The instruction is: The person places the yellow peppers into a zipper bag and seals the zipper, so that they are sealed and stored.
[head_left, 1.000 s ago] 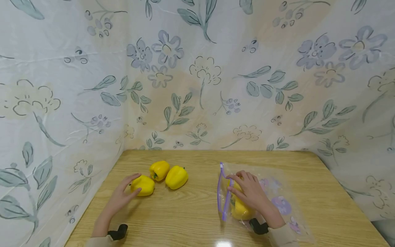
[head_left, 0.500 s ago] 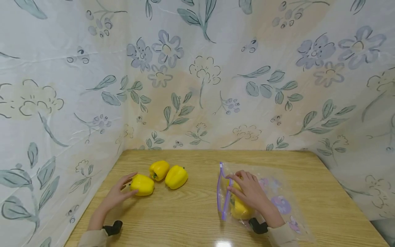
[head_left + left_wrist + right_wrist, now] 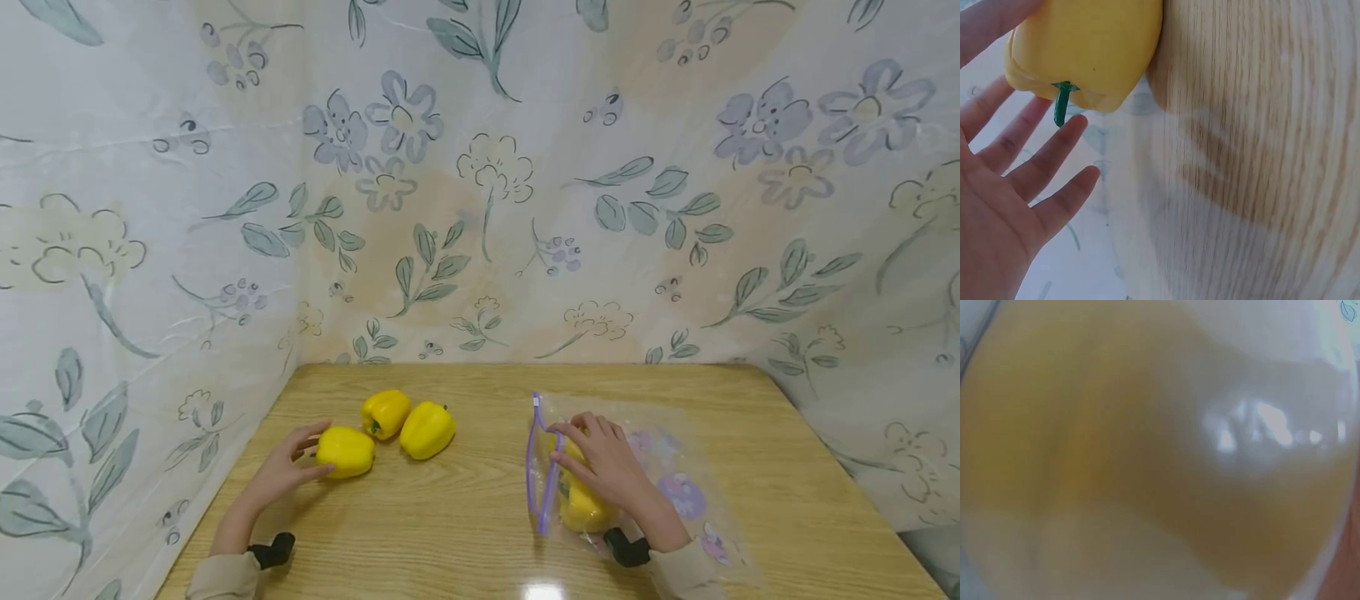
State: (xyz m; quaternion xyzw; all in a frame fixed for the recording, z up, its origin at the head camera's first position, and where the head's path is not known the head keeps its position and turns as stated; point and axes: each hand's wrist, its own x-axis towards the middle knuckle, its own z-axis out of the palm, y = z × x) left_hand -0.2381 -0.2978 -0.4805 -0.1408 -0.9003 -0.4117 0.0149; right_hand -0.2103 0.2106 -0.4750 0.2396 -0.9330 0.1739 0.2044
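At the left of the table, my left hand (image 3: pixel 283 477) sits beside a yellow bell pepper (image 3: pixel 347 452), fingers spread around its stem end. In the left wrist view the pepper's green stem (image 3: pixel 1062 105) points toward the spread fingers (image 3: pixel 1047 164). On the right, my right hand (image 3: pixel 611 462) lies over a clear zip bag (image 3: pixel 686 425), thumb and index finger holding its purple zip edge, the mouth gaping leftward. Inside the bag is yellow bell pepper (image 3: pixel 585 504), partly hidden by the hand. Filmy plastic over blurred yellow fills the right wrist view.
Two more yellow bell peppers, one farther back (image 3: pixel 386 414) and one to its right (image 3: pixel 428 431), lie behind the one by my left hand. Floral cloth (image 3: pixel 480 208) hangs behind and beside the wooden table (image 3: pixel 450 533).
My left hand has drawn back a little to the left, its fingertips now at the pepper's left side rather than reaching over it. The right hand and the bag stay put.
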